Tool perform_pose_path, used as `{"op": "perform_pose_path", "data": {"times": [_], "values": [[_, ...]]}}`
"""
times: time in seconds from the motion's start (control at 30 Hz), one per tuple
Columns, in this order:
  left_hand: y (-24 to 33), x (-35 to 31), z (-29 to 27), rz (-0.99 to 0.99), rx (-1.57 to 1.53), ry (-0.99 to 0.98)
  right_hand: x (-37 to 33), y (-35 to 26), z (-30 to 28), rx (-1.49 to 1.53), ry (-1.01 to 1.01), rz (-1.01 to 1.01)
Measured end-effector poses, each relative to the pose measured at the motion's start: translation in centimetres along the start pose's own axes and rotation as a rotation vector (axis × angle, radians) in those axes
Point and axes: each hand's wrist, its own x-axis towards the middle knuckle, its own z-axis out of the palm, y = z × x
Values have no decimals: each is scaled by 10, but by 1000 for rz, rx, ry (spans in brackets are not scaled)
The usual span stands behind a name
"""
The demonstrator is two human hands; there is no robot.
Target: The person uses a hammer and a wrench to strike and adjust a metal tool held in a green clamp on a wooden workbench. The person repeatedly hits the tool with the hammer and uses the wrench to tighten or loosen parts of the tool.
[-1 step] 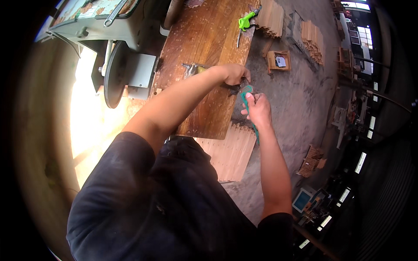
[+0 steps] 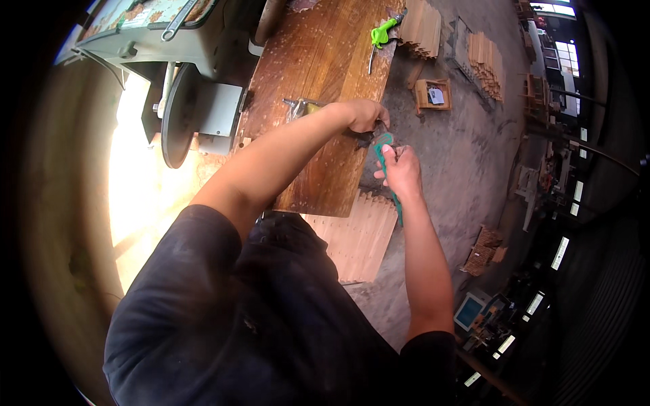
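Note:
My left hand (image 2: 367, 115) reaches across to the right edge of a worn wooden bench (image 2: 335, 71). Its fingers are curled, and whatever they pinch is too small to make out. Just beneath it, a dark metal part (image 2: 363, 139) sits at the bench edge. Lower and to the right, my right hand (image 2: 403, 169) is closed around a long, narrow teal thing (image 2: 384, 143) with a looped upper end, thumb on top. The teal thing's lower end runs down beside my wrist. Behind my left forearm, a tool with metal and yellowish parts (image 2: 305, 107) lies partly hidden on the bench.
A lime-green air blow gun (image 2: 383, 32) lies at the bench's far end. A machine with a dark round disc (image 2: 177, 118) stands left, a wrench (image 2: 177, 21) on top. Stacked boards (image 2: 362, 237) sit below the bench; more timber (image 2: 484, 64) and a wooden box (image 2: 424, 95) stand right.

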Motion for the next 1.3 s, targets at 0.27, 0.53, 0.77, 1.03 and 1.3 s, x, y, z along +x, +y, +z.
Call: {"op": "perform_pose_path", "data": {"times": [0.27, 0.53, 0.77, 1.03, 1.3], "values": [[1, 0, 7, 59, 215, 126, 9, 9, -9, 71, -100, 108], [-4, 0, 4, 31, 112, -7, -2, 17, 6, -6, -75, 91], [56, -32, -8, -51, 408, -229, 1, 15, 8, 181, -85, 165], [54, -36, 16, -113, 590, -28, -2, -2, 8, 188, -68, 177], [58, -34, 11, -147, 572, -81, -3, -19, 2, -41, -75, 138]]}}
